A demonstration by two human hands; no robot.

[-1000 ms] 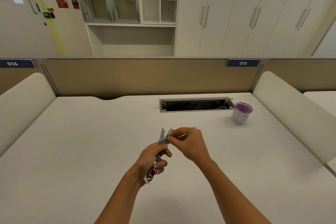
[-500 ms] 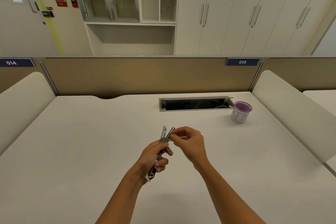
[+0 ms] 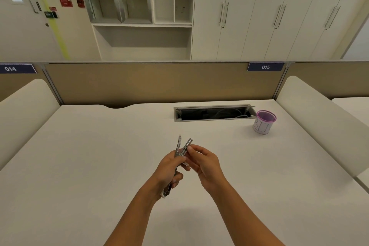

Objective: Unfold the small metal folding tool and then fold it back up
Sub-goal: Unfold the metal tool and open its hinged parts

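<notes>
Head view looks down on two bare forearms reaching forward from the bottom edge and meeting above the middle of a plain off-white desk (image 3: 79, 166). The left hand (image 3: 168, 170) is turned with its back to the camera, its fingers curled around the lower part of a small, slim, silvery metal folding tool (image 3: 180, 151) — the tool's bottom end pokes out below the palm, while two narrow arms fan out above the knuckles in a shallow V. The right hand (image 3: 203, 163) comes in from the right with its wrist slightly bent, thumb and forefinger pinching the right-hand arm of the V just below its tip; its other fingers are loosely folded behind. The tool is held clear of the desk, between both hands. Well apart, at the far right of the desk, stands a small white cup with a purple rim (image 3: 264, 122), just beside a long open grey cable slot (image 3: 213, 113).
</notes>
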